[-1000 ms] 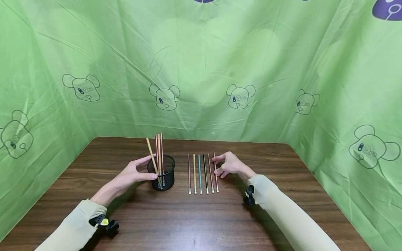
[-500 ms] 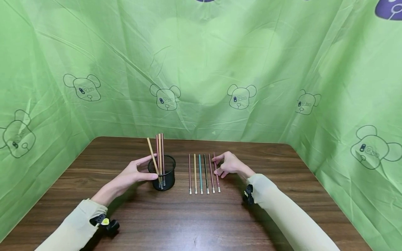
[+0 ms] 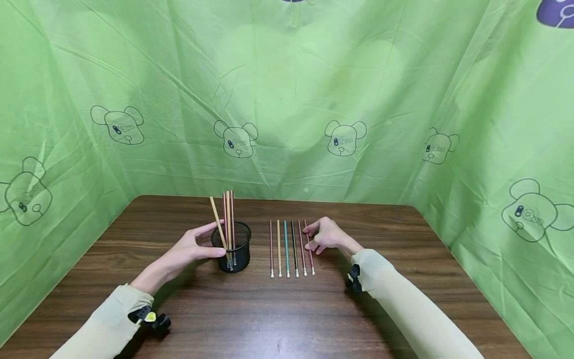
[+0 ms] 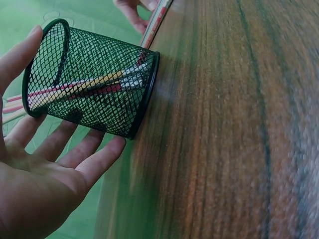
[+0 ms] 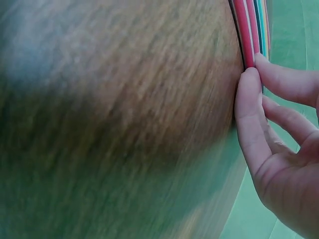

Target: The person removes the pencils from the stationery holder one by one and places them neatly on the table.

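Observation:
My left hand (image 3: 190, 248) holds a black mesh pencil cup (image 3: 240, 258) from its left side, thumb at the near rim and fingers around the back. Several red and yellow pencils (image 3: 227, 214) stand in the cup, eraser ends down; one yellow pencil (image 3: 216, 215) leans left. To the right, a row of pencils lies side by side, erasers toward me: red, yellow, teal (image 3: 286, 249), black (image 3: 294, 249) and two reds. My right hand (image 3: 329, 233) pinches the rightmost red pencil (image 3: 311, 260), which lies slightly slanted. In the right wrist view, thumb and finger meet at that pencil (image 5: 243, 30).
The brown wooden table (image 3: 269, 319) has green cloth (image 3: 287, 169) with printed bear heads hanging behind it and at both sides. Each wrist wears a small black camera; the left camera (image 3: 159, 324) sits low near the table.
The rightmost red pencil has turned slightly, its far end shifting left and its eraser end a little right. The left hand and the pencil cup stay in place.

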The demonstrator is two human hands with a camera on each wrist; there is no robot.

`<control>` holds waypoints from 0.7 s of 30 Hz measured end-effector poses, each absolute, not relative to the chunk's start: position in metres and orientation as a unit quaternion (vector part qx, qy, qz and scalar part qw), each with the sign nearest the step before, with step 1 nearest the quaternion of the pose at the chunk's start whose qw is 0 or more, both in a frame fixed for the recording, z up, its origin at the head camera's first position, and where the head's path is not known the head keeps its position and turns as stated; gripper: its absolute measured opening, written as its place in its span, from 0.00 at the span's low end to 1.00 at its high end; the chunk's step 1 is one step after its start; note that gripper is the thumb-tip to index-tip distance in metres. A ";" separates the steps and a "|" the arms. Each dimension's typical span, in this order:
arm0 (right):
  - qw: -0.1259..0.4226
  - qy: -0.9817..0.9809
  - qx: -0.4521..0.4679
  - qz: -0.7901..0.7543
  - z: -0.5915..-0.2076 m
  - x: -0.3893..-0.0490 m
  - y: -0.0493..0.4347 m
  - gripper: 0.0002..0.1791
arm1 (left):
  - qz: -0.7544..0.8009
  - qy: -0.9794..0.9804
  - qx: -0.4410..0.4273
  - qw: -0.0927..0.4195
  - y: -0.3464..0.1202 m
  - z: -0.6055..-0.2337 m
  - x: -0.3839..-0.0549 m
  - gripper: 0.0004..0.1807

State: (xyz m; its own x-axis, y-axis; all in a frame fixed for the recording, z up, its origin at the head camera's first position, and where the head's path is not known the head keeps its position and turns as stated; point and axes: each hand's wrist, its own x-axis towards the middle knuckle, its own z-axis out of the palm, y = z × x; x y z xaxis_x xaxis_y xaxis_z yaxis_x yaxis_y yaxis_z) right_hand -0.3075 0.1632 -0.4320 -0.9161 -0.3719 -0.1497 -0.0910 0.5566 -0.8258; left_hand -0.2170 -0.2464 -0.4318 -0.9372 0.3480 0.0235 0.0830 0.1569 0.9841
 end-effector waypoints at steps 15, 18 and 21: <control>0.144 0.880 -0.132 -0.434 -0.432 -0.306 0.162 0.28 | 0.633 0.754 0.141 0.105 -0.247 -0.435 -0.216 0.48; 0.141 0.880 -0.134 -0.433 -0.432 -0.306 0.163 0.28 | 0.635 0.752 0.141 0.105 -0.247 -0.434 -0.216 0.49; 0.139 0.878 -0.134 -0.438 -0.432 -0.306 0.163 0.28 | 0.638 0.749 0.142 0.106 -0.247 -0.434 -0.216 0.49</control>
State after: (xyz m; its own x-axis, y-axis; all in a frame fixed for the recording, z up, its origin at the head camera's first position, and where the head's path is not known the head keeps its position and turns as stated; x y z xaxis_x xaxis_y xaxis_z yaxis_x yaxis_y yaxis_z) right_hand -0.3056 0.1632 -0.4325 -0.9259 -0.3561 -0.1262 -0.1131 0.5801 -0.8067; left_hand -0.2159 -0.2466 -0.4336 -0.9370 0.3485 0.0221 0.0774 0.1455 0.9863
